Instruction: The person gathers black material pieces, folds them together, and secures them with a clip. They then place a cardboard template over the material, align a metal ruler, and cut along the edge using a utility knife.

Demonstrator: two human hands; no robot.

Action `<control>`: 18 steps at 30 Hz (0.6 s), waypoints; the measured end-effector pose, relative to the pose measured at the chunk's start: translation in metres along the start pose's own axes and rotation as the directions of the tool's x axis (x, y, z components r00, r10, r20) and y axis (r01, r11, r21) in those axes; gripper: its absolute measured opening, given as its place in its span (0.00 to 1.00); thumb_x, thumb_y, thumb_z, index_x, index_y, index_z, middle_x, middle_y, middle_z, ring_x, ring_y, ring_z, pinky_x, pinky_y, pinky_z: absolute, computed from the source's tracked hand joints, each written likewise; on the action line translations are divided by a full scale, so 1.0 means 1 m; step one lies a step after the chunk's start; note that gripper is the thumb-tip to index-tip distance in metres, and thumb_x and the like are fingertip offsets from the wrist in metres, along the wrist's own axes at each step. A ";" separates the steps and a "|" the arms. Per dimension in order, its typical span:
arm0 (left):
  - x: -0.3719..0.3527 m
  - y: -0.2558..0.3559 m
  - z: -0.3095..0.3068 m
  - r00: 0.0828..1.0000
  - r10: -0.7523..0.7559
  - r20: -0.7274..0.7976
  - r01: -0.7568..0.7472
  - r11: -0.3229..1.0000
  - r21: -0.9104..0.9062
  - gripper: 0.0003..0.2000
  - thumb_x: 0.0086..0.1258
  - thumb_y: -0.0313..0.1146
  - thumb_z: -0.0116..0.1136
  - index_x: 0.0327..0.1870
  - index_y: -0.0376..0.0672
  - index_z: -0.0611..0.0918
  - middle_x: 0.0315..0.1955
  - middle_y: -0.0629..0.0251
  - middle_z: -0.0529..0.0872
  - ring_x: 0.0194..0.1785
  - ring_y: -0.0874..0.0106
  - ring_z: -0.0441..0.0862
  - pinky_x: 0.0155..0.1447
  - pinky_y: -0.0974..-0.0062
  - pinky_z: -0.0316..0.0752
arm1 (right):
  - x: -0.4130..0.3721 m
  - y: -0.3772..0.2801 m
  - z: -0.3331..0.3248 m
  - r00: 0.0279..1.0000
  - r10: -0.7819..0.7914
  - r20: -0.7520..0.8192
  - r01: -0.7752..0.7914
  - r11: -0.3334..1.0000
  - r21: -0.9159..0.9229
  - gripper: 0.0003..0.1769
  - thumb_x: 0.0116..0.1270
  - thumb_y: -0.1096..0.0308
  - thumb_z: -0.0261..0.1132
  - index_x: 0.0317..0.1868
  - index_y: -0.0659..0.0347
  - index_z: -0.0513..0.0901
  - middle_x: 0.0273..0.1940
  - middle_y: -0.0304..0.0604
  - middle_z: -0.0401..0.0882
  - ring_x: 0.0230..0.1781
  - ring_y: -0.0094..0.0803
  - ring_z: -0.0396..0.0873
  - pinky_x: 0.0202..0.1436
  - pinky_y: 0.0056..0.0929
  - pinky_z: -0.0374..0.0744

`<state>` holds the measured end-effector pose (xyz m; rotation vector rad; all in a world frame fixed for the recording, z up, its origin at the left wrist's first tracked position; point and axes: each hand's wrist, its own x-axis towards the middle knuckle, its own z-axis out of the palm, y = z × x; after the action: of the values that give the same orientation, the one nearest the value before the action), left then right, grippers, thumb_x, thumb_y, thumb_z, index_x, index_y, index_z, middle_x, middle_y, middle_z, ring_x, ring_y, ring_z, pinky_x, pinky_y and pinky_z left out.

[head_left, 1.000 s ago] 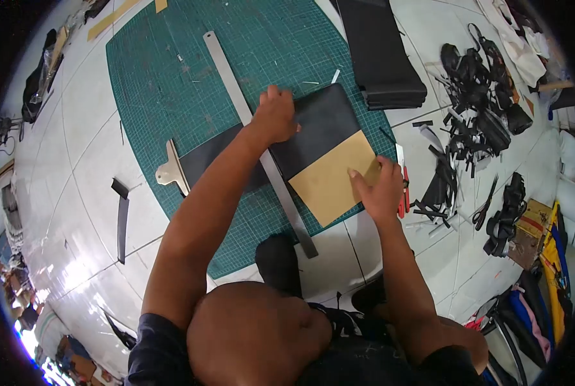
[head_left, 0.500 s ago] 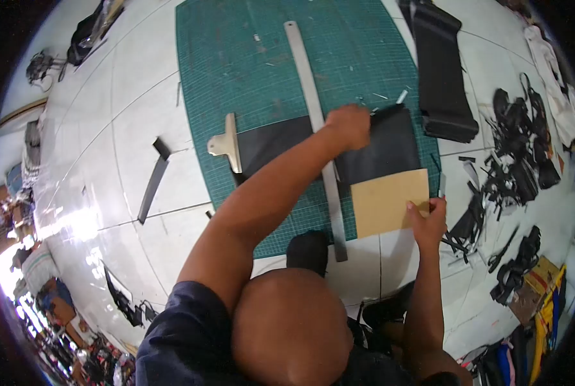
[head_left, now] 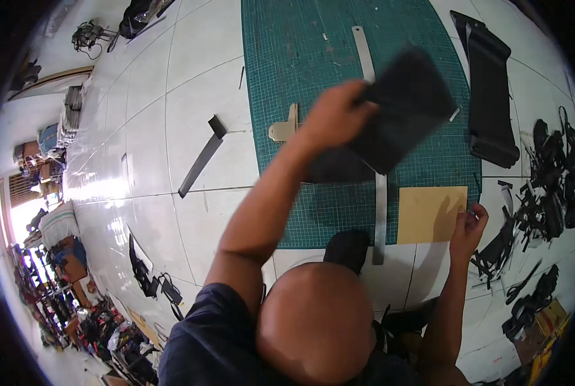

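My left hand (head_left: 339, 116) reaches over the green cutting mat (head_left: 300, 58), its fingers closed on the edge of a black sheet (head_left: 406, 106). That sheet is raised, tilted and smeared by motion. Under it, another black piece (head_left: 339, 166) lies on the mat, and a long steel ruler (head_left: 380, 222) is partly hidden. By the mat's near right corner, my right hand (head_left: 471, 228) is beside a tan rectangular card (head_left: 432, 215). Its fingers are curled together around something small that I cannot make out. A flat metal clip-like piece (head_left: 283, 130) sits left of the black material.
A folded black strip of material (head_left: 490, 96) lies right of the mat. Black scraps (head_left: 535, 199) are heaped on the far right tiles. A narrow black strip (head_left: 202, 157) rests on the left floor. My bare knee (head_left: 316, 321) and dark-covered foot (head_left: 347, 251) are close in front.
My left hand has lifted the black sheet off the mat and ruler, turning it. My right hand has moved off the card to just past its right edge. The view has shifted left.
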<state>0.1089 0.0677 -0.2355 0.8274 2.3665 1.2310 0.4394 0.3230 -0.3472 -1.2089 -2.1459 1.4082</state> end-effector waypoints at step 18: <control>-0.409 -0.253 -0.132 0.288 -0.939 -0.187 0.512 0.316 -0.799 0.11 0.74 0.31 0.61 0.53 0.39 0.82 0.45 0.62 0.89 0.48 0.66 0.87 0.58 0.66 0.81 | -0.016 -0.037 0.052 0.950 -0.119 0.290 0.118 0.993 0.022 0.17 0.75 0.68 0.67 0.60 0.60 0.75 0.49 0.34 0.76 0.41 0.19 0.74 0.44 0.20 0.73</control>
<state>0.2666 -0.3894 -0.3549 -1.1389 1.9525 1.7140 0.3976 0.2733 -0.3368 -0.8981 -2.3602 1.6212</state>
